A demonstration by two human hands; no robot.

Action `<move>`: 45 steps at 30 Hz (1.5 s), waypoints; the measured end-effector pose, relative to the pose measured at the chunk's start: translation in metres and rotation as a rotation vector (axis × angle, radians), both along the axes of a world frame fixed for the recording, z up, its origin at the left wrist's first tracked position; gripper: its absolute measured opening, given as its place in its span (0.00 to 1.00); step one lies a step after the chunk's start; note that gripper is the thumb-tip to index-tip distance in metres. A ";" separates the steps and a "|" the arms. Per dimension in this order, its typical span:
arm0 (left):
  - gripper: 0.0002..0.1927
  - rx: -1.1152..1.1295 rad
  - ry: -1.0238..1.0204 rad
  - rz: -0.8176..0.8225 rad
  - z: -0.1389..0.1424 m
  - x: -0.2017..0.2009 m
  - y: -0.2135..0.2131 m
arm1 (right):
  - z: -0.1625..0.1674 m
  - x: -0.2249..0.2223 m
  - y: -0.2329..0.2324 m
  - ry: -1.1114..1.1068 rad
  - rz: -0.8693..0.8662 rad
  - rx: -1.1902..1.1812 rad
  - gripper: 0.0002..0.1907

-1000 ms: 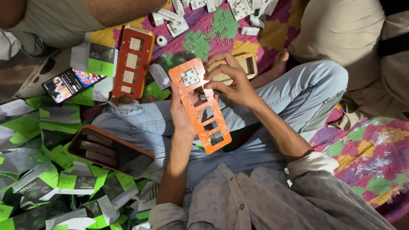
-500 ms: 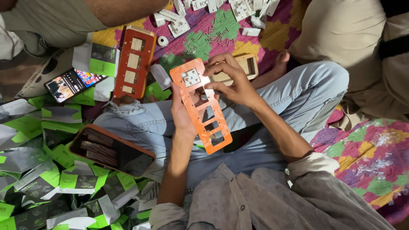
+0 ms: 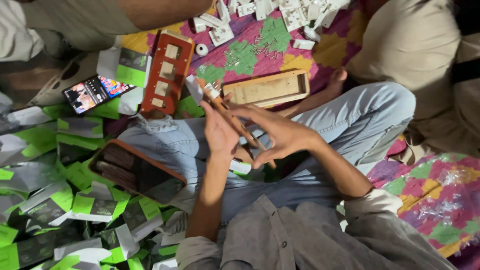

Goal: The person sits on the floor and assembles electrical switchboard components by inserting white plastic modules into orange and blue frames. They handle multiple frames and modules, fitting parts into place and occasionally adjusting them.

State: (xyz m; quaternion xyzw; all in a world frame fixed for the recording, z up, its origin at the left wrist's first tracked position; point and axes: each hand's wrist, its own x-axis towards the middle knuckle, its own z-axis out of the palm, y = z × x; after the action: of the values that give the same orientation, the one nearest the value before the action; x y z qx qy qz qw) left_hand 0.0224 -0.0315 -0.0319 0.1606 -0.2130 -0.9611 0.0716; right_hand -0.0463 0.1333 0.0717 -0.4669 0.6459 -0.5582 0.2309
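Orange switch plate (image 3: 235, 122) turned edge-on between both hands, over lap, white switch module (image 3: 210, 91) seated at its far end. Left hand (image 3: 219, 134) closed on plate's left face, bracing it; right hand (image 3: 280, 135) spreads fingers along right face, clamping plate, likely to press module home. Second orange plate (image 3: 166, 72) lies on patchwork mat (image 3: 430, 185) ahead. Wooden box (image 3: 267, 89) just beyond hands. Loose white switches (image 3: 295, 12) heaped farther off. Green-and-white cartons (image 3: 60, 200) piled left; phone (image 3: 92, 92) nearby.
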 end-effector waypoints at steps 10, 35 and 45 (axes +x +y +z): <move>0.34 -0.473 -0.164 0.026 0.019 -0.004 -0.009 | 0.002 -0.033 0.047 -0.067 -0.368 0.425 0.36; 0.13 -0.739 -0.227 -0.418 0.039 -0.012 0.011 | -0.098 -0.137 0.058 0.495 -0.322 1.007 0.15; 0.12 -0.771 -0.274 -0.401 0.034 -0.008 0.011 | -0.109 -0.150 0.095 0.508 -0.696 0.817 0.07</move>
State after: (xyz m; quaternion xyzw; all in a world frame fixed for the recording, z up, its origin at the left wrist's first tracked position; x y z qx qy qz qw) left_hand 0.0142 -0.0205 0.0022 0.2035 -0.5895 -0.7765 -0.0901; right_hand -0.1960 0.2286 -0.0377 -0.2199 0.9585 -0.1782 0.0336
